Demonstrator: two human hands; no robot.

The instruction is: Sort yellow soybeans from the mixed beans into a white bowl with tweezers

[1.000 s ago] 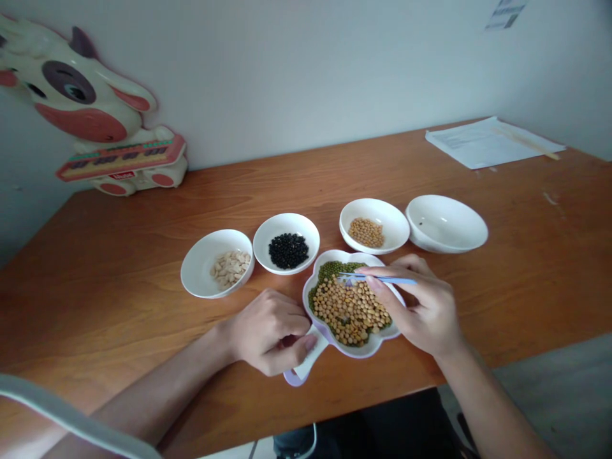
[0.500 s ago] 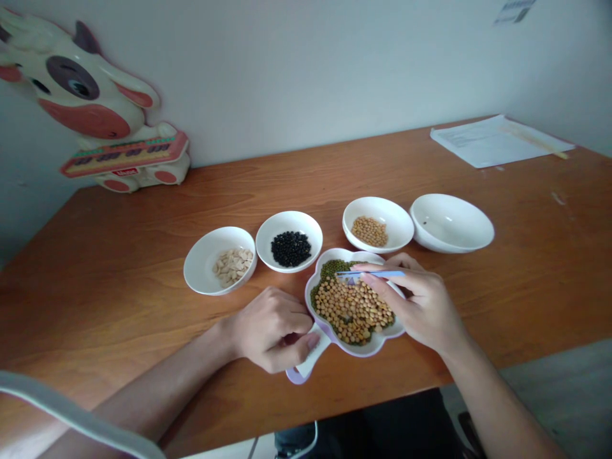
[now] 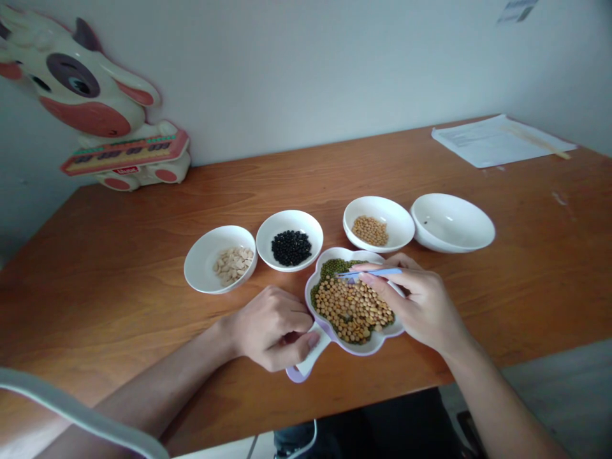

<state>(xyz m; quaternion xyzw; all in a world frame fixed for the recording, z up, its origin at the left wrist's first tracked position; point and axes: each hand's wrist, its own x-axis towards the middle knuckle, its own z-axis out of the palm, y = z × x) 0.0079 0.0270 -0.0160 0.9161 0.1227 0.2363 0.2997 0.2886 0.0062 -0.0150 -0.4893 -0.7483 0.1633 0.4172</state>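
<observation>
My left hand point(image 3: 277, 328) is closed on the white and lilac handle of a flower-shaped dish point(image 3: 377, 347). In the dish lie many soybeans point(image 3: 354, 309), with green mung beans point(image 3: 333, 268) showing along the far and left edges. My right hand point(image 3: 415, 299) pinches blue tweezers point(image 3: 377, 272) over the far part of the dish. Their tips point left, down at the beans; whether a bean sits between them I cannot tell.
Behind the dish stand white bowls: one with pale flat seeds point(image 3: 233, 264), one with black beans point(image 3: 291, 248), one with soybeans point(image 3: 370, 230), and a bowl point(image 3: 454, 223) with a dark speck. A cow toy keyboard point(image 3: 129, 153) stands back left; paper point(image 3: 497, 141) lies back right.
The tweezers have tilted very slightly in my right hand, still over the same spot. My left hand stays on the handle, and the dish and bowls keep their places.
</observation>
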